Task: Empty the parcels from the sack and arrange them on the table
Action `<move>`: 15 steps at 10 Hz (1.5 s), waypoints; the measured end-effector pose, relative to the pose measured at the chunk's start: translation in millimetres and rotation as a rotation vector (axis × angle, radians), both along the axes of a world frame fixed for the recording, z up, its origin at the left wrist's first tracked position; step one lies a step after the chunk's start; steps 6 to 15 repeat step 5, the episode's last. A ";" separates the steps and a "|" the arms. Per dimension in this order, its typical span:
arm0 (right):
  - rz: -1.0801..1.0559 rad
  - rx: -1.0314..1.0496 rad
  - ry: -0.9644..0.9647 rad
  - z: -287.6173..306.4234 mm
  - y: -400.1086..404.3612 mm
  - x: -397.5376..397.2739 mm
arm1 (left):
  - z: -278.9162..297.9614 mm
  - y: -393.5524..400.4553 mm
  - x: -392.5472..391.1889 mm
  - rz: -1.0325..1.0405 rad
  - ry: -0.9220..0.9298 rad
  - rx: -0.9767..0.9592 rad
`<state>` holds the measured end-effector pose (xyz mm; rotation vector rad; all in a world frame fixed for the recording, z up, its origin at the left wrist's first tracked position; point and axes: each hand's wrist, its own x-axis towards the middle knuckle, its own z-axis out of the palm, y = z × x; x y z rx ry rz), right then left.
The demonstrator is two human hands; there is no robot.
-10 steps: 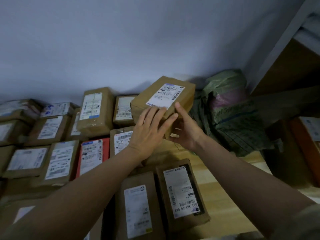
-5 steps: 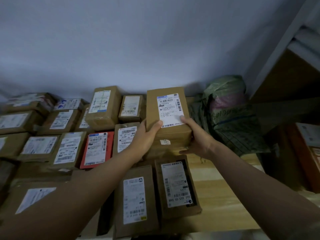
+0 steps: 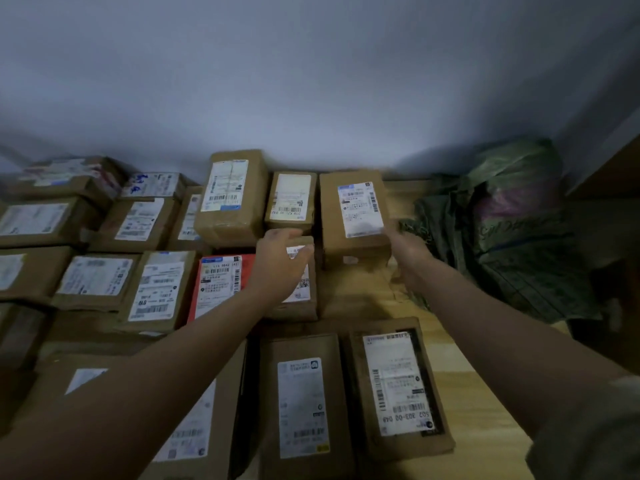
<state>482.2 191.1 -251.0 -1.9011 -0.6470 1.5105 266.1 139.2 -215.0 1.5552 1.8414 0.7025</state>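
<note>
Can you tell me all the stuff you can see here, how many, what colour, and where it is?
Brown cardboard parcels with white labels: too many to count exactly, brown, laid in rows over the left and middle of the table.
Red parcel with a white label: one, red, among the brown ones left of centre.
Green woven sack: one, dull green, slumped at the table's far right by the wall.
Light wooden table: one, pale wood, bare part at near right.
Pale wall: one, bluish white, behind everything.
Left hand: one, over a small brown parcel, holding nothing.
Right hand: one, beside the far right parcel, blurred.
</note>
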 end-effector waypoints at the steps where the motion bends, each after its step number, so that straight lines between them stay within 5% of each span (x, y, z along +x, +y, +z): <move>1: -0.061 -0.027 0.043 -19.0 -0.6 -12.4 | -4.7 5.1 -11.0 -0.021 0.026 0.035; 3: -0.047 0.005 0.164 -12.2 27.7 -32.2 | -7.4 21.2 -29.0 -0.087 0.024 0.084; 5: -0.101 0.027 -0.160 6.6 4.1 -36.4 | -10.1 25.4 -47.8 -0.076 0.029 0.114; 15: -0.101 0.027 -0.160 6.6 4.1 -36.4 | -10.1 25.4 -47.8 -0.076 0.029 0.114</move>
